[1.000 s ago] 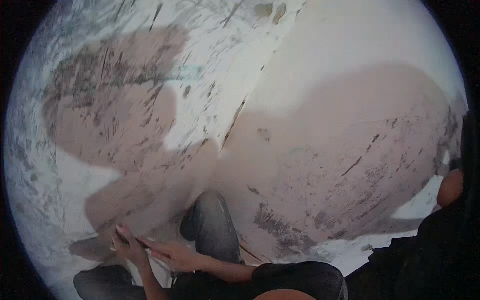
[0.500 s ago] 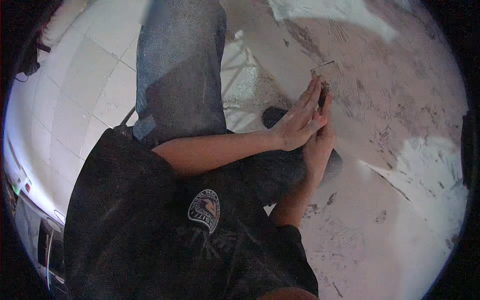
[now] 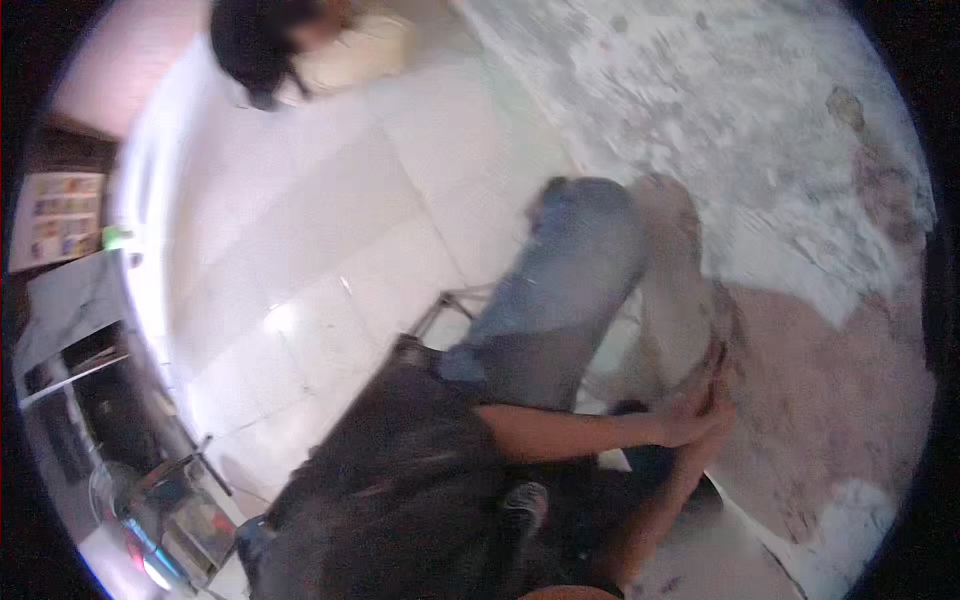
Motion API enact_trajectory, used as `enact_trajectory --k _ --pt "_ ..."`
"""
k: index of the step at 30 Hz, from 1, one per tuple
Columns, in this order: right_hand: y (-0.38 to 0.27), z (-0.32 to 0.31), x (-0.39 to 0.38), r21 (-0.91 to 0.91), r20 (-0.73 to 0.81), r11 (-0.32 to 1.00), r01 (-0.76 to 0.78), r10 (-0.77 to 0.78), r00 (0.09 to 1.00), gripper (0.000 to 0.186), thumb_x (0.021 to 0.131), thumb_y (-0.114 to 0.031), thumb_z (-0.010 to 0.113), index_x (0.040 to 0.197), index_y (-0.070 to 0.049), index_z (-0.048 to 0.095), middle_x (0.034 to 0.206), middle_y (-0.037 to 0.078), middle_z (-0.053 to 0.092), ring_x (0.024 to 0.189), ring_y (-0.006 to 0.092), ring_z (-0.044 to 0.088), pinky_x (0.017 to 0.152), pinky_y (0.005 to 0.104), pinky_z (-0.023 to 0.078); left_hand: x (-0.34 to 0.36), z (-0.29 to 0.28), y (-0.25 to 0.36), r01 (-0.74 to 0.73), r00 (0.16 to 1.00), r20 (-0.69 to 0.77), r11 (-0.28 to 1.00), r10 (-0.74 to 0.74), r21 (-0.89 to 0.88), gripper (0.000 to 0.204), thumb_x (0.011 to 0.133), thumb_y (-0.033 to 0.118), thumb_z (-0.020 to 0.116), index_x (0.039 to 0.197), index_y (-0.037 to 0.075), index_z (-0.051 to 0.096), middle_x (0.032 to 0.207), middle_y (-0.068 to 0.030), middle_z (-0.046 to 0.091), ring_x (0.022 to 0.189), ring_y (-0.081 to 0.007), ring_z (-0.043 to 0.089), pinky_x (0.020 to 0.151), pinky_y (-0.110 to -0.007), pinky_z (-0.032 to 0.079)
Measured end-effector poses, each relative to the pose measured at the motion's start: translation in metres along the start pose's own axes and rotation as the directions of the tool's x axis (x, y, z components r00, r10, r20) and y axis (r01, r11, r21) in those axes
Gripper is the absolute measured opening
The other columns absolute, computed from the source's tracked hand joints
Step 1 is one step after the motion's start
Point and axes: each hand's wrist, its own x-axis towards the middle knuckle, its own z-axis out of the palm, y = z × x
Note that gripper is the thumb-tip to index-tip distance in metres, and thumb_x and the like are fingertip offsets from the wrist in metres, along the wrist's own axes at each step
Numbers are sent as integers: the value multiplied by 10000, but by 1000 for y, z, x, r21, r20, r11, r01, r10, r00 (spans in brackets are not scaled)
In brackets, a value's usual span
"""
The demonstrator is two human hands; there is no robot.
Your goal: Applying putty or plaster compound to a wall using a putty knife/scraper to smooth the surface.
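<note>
My left hand (image 3: 686, 420) and my right hand (image 3: 716, 408) are pressed against each other at the right, beyond my lap. Their fingers point away from me. A narrow dark object (image 3: 717, 356) shows between the fingertips, too blurred to name. The left forearm comes across from the left, the right one up from below. Past the hands spreads a pinkish-grey, smeared surface (image 3: 820, 390). My leg in blue jeans (image 3: 570, 270) stretches out ahead, with a pale, rounded shape (image 3: 665, 285) beside it.
Pale floor tiles (image 3: 300, 220) lie to the left. A person with a dark head covering (image 3: 255, 40) is at the far left. Dark thin legs of a seat or stand (image 3: 435, 312) show beside my jeans. A cluttered cabinet (image 3: 100, 370) lines the left edge.
The view has swung left, bringing the person and cabinet into sight. The hands stay together but now lie lower and farther right in the picture. Blur hides the flat piece seen beyond the fingertips before.
</note>
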Motion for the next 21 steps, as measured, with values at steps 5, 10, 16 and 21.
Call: enact_trajectory --k 5,10,16,21 --pt "-4 -21 -24 -55 138 987 -153 159 978 460 939 -184 482 1359 3 466 1268 197 583 1080 281 611 867 354 470 -11 -7 10 11 984 175 992 -33 127 762 990 359 400 1504 -14 -20 1565 -251 -33 1467 -324 13 1178 -395 66" --pt "-17 -25 -39 -127 5 970 -210 212 977 486 932 -155 504 1387 -4 421 1244 221 565 1078 351 588 892 391 453 -13 -8 9 -102 950 312 967 25 234 762 995 349 390 1503 4 -61 1579 -207 -17 1465 -331 24 1181 -401 71" --pt "5 -13 -66 399 -125 916 -35 92 988 482 985 -198 477 1404 25 394 1353 238 501 1221 318 517 979 391 415 -19 -4 10 -142 976 186 976 111 166 778 996 431 405 1523 75 -44 1589 -163 -19 1470 -305 -1 1177 -450 67" --pt "15 3 -102 522 -147 850 -65 165 975 496 1016 -193 439 1427 62 328 1417 245 435 1281 294 467 1028 374 378 -11 -6 28 -231 973 62 930 222 286 699 970 390 484 1494 66 154 1536 -184 156 1426 -359 140 1154 -435 164"
